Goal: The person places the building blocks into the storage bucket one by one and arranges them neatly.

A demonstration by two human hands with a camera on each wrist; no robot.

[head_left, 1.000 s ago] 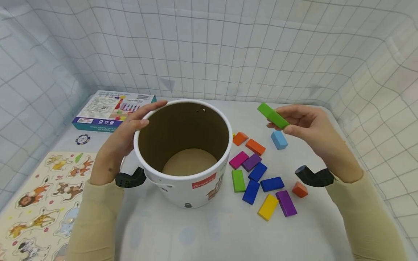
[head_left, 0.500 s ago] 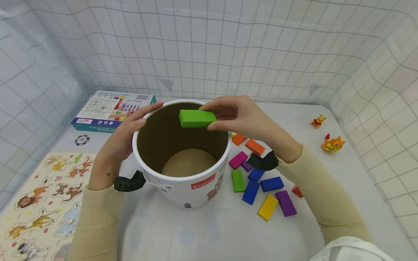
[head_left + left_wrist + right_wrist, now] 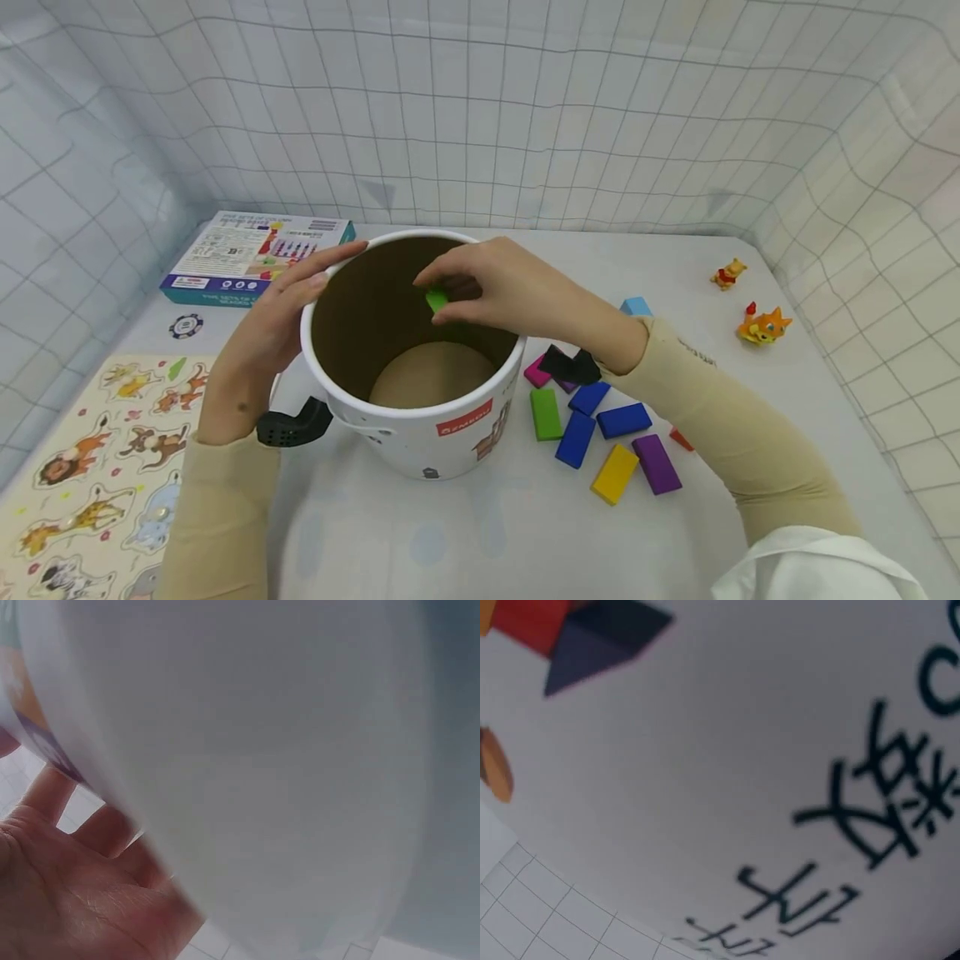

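Observation:
A white bucket (image 3: 412, 442) with a brown inside stands in the middle of the head view. My right hand (image 3: 491, 279) reaches over its right rim and pinches a green block (image 3: 437, 299) between thumb and fingers, inside the mouth; most of the block is hidden. On the other side, my left hand (image 3: 272, 321) rests against the bucket's left rim with extended fingers. Its palm (image 3: 82, 900) shows beside the bucket wall in the left wrist view. Printed bucket wall (image 3: 705, 787) fills most of the right wrist view, with the right hand out of sight.
Right of the bucket lie several blocks, among them a green one (image 3: 546, 414), a yellow one (image 3: 615, 474) and a purple one (image 3: 657, 464). Two small figures (image 3: 763, 325) stand further right. At left are a flat box (image 3: 247, 258), a poker chip (image 3: 186, 326) and an animal board (image 3: 112, 467).
My right hand has carried the green block leftward from above the loose blocks to the bucket, then lower into its mouth. The left hand has stayed at the rim.

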